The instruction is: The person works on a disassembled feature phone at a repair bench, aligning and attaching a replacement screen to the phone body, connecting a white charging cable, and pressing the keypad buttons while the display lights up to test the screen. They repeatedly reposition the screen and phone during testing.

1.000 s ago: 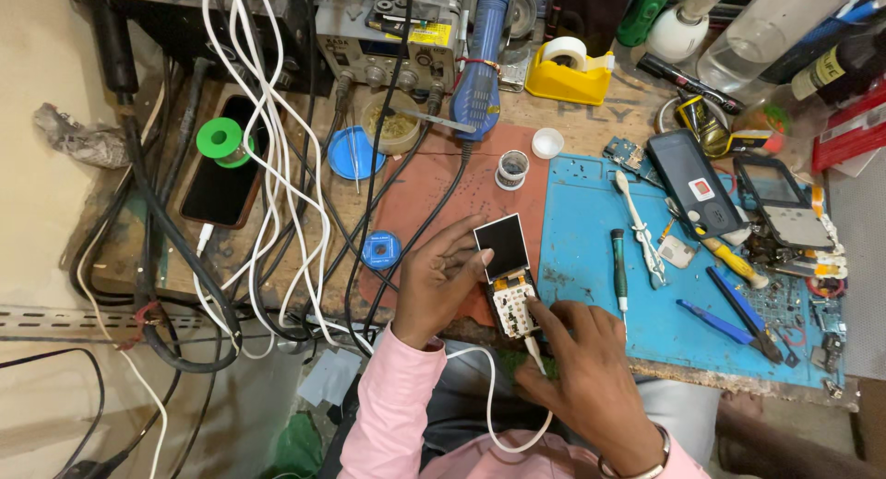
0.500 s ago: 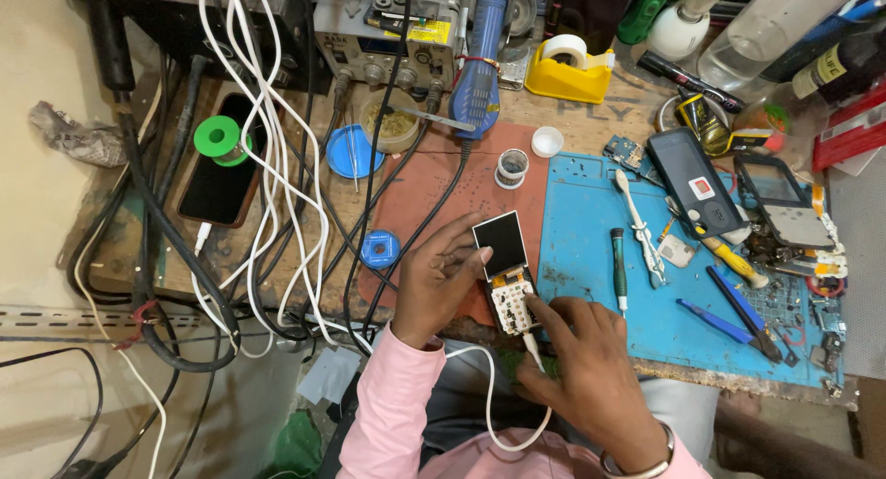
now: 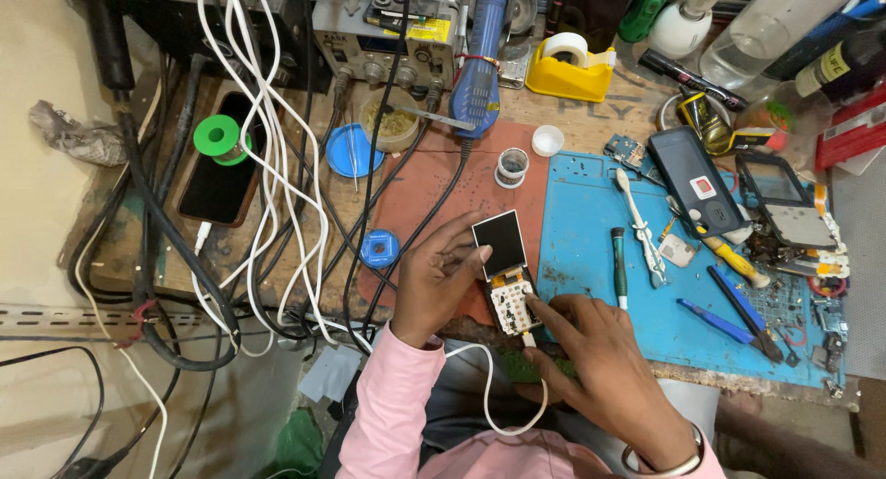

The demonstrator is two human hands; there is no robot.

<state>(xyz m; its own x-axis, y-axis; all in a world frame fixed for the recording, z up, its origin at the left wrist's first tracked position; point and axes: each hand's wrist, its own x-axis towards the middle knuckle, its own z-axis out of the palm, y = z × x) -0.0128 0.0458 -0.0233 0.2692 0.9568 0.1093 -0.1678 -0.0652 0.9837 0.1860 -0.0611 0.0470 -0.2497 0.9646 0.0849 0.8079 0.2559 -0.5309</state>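
Note:
A small bare phone board (image 3: 507, 274), with a dark square screen above a white keypad, lies on the edge of the red mat (image 3: 434, 188). A white cable (image 3: 489, 387) runs from its lower end down toward my lap. My left hand (image 3: 441, 278) holds the board's left side, thumb tip at the screen's edge. My right hand (image 3: 604, 373) rests at the bench's front edge, its fingertips on the keypad's right side.
A blue mat (image 3: 591, 211) to the right carries a screwdriver (image 3: 619, 255), a white toothbrush (image 3: 639, 222), tweezers, pens and opened phones (image 3: 694, 181). A yellow tape dispenser (image 3: 569, 69), a soldering station (image 3: 388, 27) and bottles stand behind. Tangled cables, a green solder spool (image 3: 218, 137) and a dark phone (image 3: 220, 165) lie left.
My right hand's fingers have shifted slightly on the keypad. The board and my left hand have stayed where they were.

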